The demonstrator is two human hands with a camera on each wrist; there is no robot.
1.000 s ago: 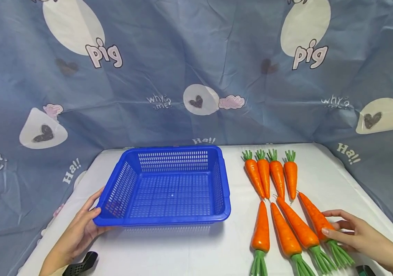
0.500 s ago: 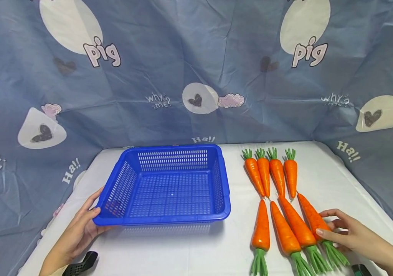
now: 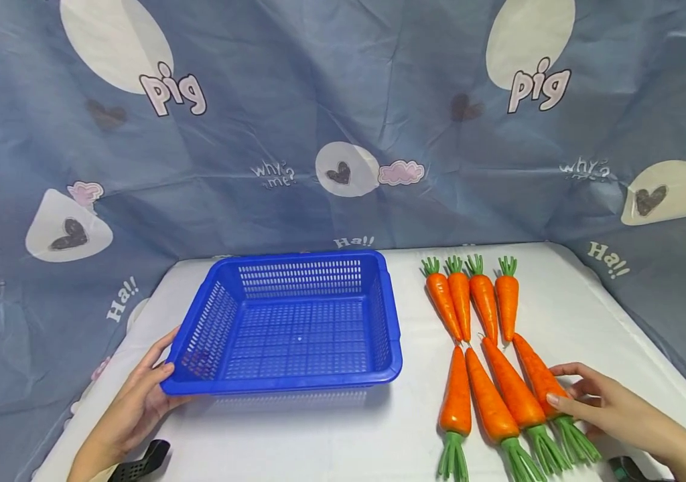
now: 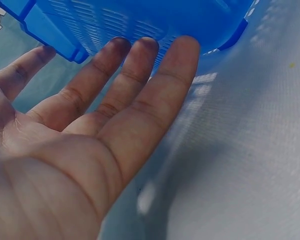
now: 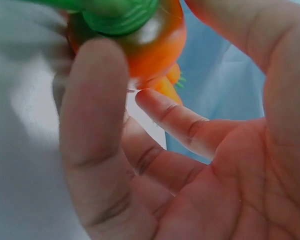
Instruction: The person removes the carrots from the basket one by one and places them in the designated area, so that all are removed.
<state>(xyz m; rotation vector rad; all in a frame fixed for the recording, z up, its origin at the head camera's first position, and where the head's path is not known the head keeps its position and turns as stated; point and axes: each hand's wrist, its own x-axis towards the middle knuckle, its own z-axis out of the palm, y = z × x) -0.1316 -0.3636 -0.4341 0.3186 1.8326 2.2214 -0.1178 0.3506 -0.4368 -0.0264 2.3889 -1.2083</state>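
At the near left corner of a blue plastic basket (image 3: pixel 307 385), my left hand (image 3: pixel 138 402) has its thumb on the rim. In the left wrist view, its extended fingers (image 4: pixel 165 75) reach the basket's slotted wall (image 4: pixel 105 20). My right hand (image 3: pixel 602 408) is at the rightmost front carrot (image 3: pixel 538 375), thumb over its upper side and loosely bent fingers along its right. The right wrist view has the carrot's green-topped end (image 5: pixel 122 15) close over the fingers. Several front carrots lie with tips pointing away and green tops toward me, including the leftmost one (image 3: pixel 455 402).
Behind them is a row of carrots (image 3: pixel 482 301), green tops toward the back and tips meeting the front row. All lie on a white-covered table (image 3: pixel 319 442). A blue printed cloth (image 3: pixel 295 120) hangs behind and along both sides.
My right hand has moved left with the rightmost front carrot, and the two carrots beside it have shifted slightly left, closing the gaps. The left hand and basket stay almost in place.
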